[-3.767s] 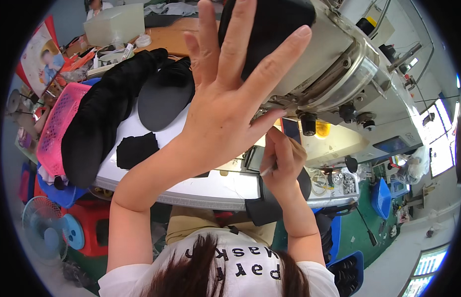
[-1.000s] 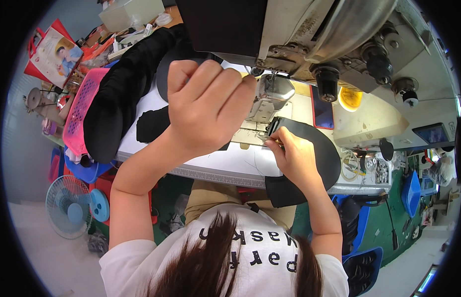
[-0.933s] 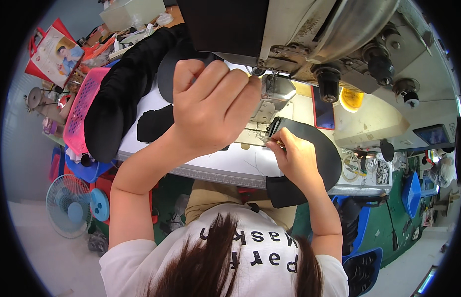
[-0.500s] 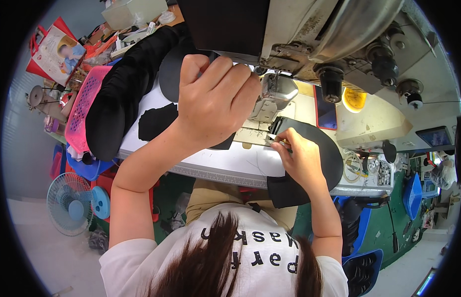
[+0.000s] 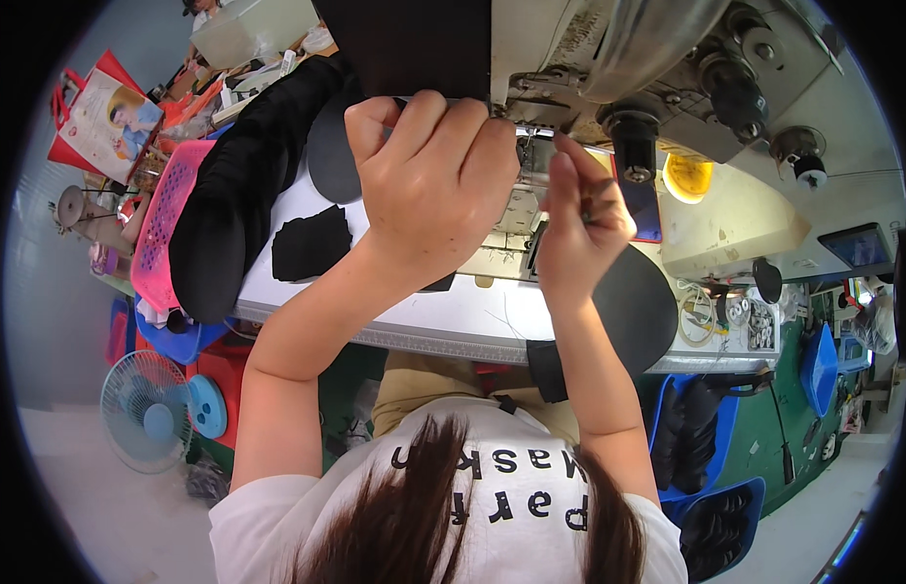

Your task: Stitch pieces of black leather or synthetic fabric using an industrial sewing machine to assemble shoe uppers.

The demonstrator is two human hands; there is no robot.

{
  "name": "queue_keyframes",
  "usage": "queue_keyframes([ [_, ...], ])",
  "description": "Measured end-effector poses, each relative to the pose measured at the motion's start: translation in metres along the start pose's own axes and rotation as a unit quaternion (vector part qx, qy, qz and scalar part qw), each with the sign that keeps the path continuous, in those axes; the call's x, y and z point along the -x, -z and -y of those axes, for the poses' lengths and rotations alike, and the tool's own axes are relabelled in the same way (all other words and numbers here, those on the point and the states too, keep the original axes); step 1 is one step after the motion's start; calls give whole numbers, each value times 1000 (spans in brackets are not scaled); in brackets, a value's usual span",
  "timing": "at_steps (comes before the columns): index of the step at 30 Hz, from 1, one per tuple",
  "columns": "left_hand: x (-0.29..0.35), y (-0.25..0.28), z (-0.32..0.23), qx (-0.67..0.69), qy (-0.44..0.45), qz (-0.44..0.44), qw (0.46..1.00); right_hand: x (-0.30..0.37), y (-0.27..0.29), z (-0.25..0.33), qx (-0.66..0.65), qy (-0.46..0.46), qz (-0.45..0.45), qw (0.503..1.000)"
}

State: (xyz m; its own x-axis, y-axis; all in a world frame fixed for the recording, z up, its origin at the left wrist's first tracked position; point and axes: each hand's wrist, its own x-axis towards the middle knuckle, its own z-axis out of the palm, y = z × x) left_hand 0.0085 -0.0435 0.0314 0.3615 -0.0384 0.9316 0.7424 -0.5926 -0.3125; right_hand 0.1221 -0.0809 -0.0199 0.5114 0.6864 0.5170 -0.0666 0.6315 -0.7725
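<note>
My left hand (image 5: 438, 190) is raised at the head of a sewing machine (image 5: 589, 58), its back toward me and its fingers curled. What those fingers hold, if anything, is hidden behind the knuckles. Close by on the right, my right hand (image 5: 581, 219) is up by the needle area, thumb and forefinger pinched and the other fingers folded in; anything between them is too small to make out. Behind and below the right wrist lies a rounded black piece (image 5: 640, 302) on the white table (image 5: 443, 316). A small black fabric piece (image 5: 312, 243) rests left of my left forearm.
A long stack of black rounded pieces (image 5: 207, 248) leans along a pink basket (image 5: 166, 229) at left. A yellow round dish (image 5: 688, 178) and a phone-like device (image 5: 854, 246) are at right. Blue bins (image 5: 711, 526) and a fan (image 5: 146, 409) stand below table height.
My right hand has lifted from the black piece beside the needle plate up toward the needle, and the small white-tipped item at its fingers no longer shows. My left hand stays nearly in place.
</note>
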Motion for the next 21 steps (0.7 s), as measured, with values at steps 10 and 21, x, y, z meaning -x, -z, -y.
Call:
queue_keyframes([
  [10, 5, 7, -2, 9, 20, 73, 997, -3, -22, -14, 22, 9, -36, 999],
  [21, 30, 1, -22, 320, 47, 136, 936, 13, 34, 7, 70, -28, 71, 995],
])
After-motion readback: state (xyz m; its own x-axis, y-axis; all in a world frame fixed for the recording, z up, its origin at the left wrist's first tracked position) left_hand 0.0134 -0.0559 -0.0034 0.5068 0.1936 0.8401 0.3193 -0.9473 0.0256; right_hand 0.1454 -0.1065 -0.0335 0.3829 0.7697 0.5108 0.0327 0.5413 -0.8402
